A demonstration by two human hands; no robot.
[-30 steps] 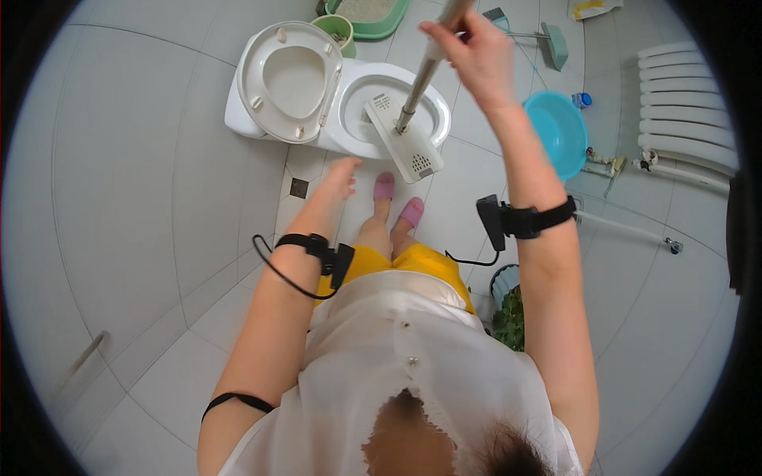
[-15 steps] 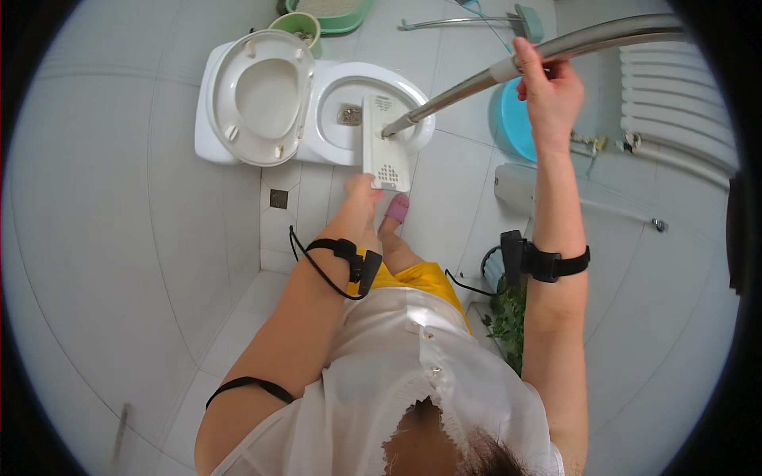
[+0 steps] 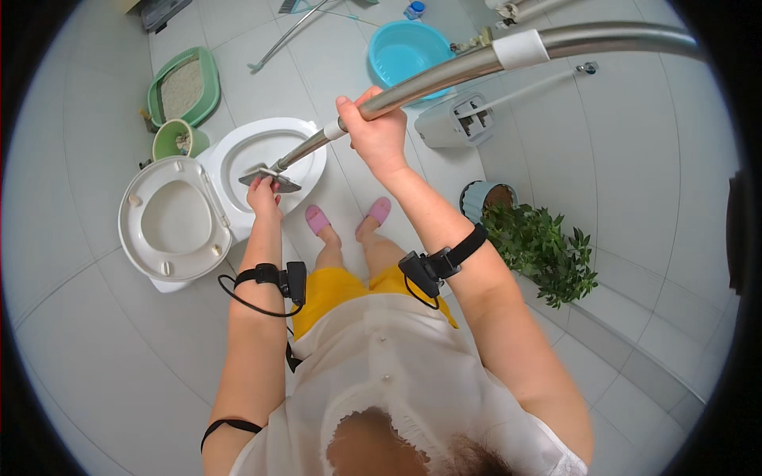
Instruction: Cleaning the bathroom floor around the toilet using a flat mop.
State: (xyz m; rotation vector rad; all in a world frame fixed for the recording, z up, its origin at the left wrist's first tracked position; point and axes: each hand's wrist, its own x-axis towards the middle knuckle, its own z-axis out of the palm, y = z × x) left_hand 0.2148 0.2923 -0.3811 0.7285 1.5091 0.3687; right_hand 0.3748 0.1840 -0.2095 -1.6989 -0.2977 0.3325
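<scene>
A flat mop with a long metal handle (image 3: pixel 444 77) slants down from the upper right over the toilet (image 3: pixel 308 136). My left hand (image 3: pixel 264 198) grips the edge of its mop head (image 3: pixel 271 178), which hangs tilted above the bowl and hides part of it. Further up, my right hand (image 3: pixel 379 136) is closed around the lower part of the handle, below a white collar. The raised toilet seat (image 3: pixel 136 230) is left of the bowl. Both forearms carry black strapped devices.
Beyond the toilet are a green bin (image 3: pixel 181 143) and a green litter tray (image 3: pixel 208 91). A blue basin (image 3: pixel 405 51), a grey-white bucket (image 3: pixel 444 123) and a potted plant (image 3: pixel 548 246) line the right side. A long-handled tool (image 3: pixel 290 36) lies on the tiles.
The view has swung, bringing the basin and plant further in. The mop head has gone from showing its broad perforated face to lying tilted nearly edge-on; both hands keep their hold.
</scene>
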